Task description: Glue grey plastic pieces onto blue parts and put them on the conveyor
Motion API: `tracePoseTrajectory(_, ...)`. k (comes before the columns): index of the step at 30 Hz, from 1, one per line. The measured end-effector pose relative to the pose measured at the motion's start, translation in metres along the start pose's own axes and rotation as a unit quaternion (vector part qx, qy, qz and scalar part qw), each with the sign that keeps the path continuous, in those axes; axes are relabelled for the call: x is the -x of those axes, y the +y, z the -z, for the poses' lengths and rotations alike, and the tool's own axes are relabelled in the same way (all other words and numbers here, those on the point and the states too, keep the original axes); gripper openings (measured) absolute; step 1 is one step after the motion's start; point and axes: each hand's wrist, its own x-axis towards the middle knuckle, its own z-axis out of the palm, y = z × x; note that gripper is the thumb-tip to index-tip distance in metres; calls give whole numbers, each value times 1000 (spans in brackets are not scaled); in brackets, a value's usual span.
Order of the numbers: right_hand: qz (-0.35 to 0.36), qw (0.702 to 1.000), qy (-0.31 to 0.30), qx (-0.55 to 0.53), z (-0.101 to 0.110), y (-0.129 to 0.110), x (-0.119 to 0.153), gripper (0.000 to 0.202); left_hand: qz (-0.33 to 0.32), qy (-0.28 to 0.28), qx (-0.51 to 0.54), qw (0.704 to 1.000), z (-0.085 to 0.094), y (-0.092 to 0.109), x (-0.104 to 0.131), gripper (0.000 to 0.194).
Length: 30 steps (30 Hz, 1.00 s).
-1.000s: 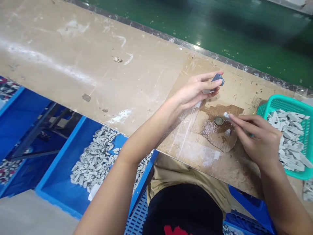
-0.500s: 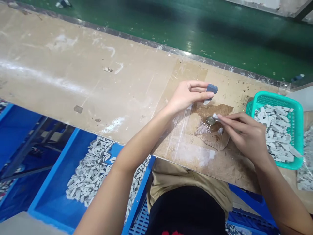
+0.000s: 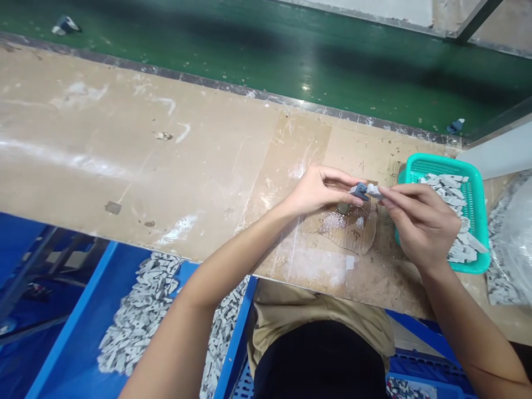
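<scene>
My left hand [image 3: 322, 190] pinches a small dark blue-grey plastic part [image 3: 359, 192] between thumb and fingers. From the right, my right hand [image 3: 428, 221] grips a small light grey plastic piece [image 3: 374, 192] by its fingertips. The two pieces meet or nearly meet; I cannot tell whether they touch. Below them on the table lies a worn, wet-looking cardboard patch [image 3: 357, 235], with a small round disc [image 3: 343, 208] on it, partly under my left fingers. Beside my right hand stands a green basket [image 3: 477, 221] of light grey pieces.
A green conveyor belt [image 3: 233, 61] runs behind the table [image 3: 199, 166], carrying a few blue-grey parts [image 3: 456, 126]. A blue bin [image 3: 103, 277] of grey pieces sits below the table's front edge at left. A clear plastic bag [image 3: 513, 244] lies at far right.
My right hand has lifted the light grey piece from beside the disc up to the blue-grey part. My left hand has come lower, and the view has shifted.
</scene>
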Motion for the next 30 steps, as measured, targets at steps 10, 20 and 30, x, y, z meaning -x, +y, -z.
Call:
tracePoseTrajectory(10, -5, 999, -51, -18, 1, 1, -2, 43, -30, 19, -21, 999, -6, 0, 7, 37)
tracePoseTrajectory(20, -51, 990, -110, -78, 4, 5, -4, 34, -30, 82, 4, 996, -21, -10, 10, 31)
tracePoseTrajectory(30, -102, 978, -92, -159, -2, 5, -1, 26, -96, 83, -77, 989, -21, -15, 11, 33)
